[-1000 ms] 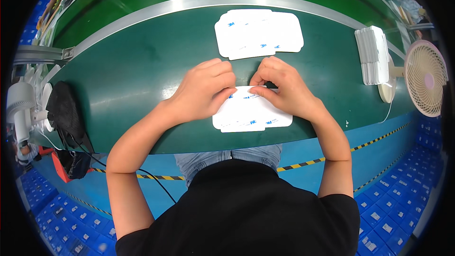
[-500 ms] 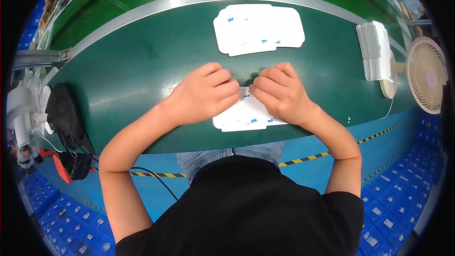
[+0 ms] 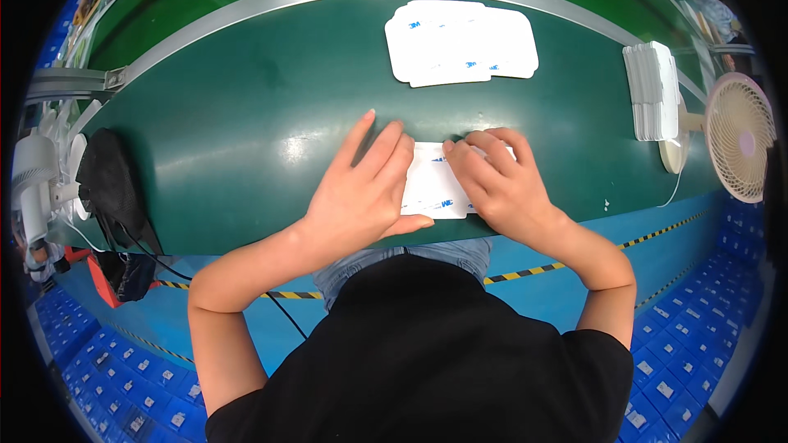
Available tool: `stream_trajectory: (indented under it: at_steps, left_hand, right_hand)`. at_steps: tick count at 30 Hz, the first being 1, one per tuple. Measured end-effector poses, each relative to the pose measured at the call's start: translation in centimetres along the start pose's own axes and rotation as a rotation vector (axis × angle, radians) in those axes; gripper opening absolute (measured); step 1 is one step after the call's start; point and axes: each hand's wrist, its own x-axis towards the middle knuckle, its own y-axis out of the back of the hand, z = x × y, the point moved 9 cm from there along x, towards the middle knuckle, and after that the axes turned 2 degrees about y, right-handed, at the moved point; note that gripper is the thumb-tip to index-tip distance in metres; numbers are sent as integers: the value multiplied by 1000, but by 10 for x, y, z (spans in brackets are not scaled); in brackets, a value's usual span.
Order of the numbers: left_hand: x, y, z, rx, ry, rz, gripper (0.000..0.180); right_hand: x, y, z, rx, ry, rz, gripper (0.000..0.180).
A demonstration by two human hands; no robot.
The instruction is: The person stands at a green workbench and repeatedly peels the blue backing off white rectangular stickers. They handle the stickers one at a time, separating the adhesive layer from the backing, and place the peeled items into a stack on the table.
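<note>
A flat white card sheet (image 3: 432,184) with small blue marks lies on the dark green belt (image 3: 246,115) near its front edge. My left hand (image 3: 365,189) lies flat, fingers spread, pressing on the sheet's left part. My right hand (image 3: 497,180) rests on its right part, fingers bent with the tips on the sheet's upper edge. Most of the sheet is hidden under both hands.
More white sheets (image 3: 461,41) lie overlapped at the far side of the belt. A stack of white pieces (image 3: 652,90) stands at the right, beside a small white fan (image 3: 739,148). A black pouch (image 3: 111,189) and white devices (image 3: 37,189) sit at the left edge.
Both hands were curled over the sheet's upper edge. Now my left hand has flattened with fingers spread, and the sheet looks narrower between the hands.
</note>
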Motion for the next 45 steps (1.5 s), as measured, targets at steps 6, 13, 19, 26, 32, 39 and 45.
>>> stream_trajectory:
  at_steps: [6, 13, 19, 26, 32, 39, 45]
  left_hand:
    - [2, 2, 4, -28, 162, 22, 75]
    - [0, -13, 30, -63, 262, 97, 81]
    - [2, -11, 32, -54, 262, 140, 93]
    - [1, -9, 33, -45, 283, 200, 89]
    - [-11, -4, 13, -169, 358, 191, 70]
    - [-16, -7, 12, -169, 365, 156, 78]
    - [-15, -7, 17, -74, 355, 171, 90]
  right_hand:
    - [-4, -4, 1, 41, -23, 13, 30]
    - [-5, -6, -1, -7, -56, 50, 29]
    - [-1, 3, -3, -24, -187, 22, 35]
    - [-7, 1, -13, 13, -261, 40, 47]
    - [-14, -1, -11, 9, -286, 66, 46]
    - [-4, 0, -8, -1, -314, 62, 45]
    - [2, -4, -13, -71, -340, 70, 39]
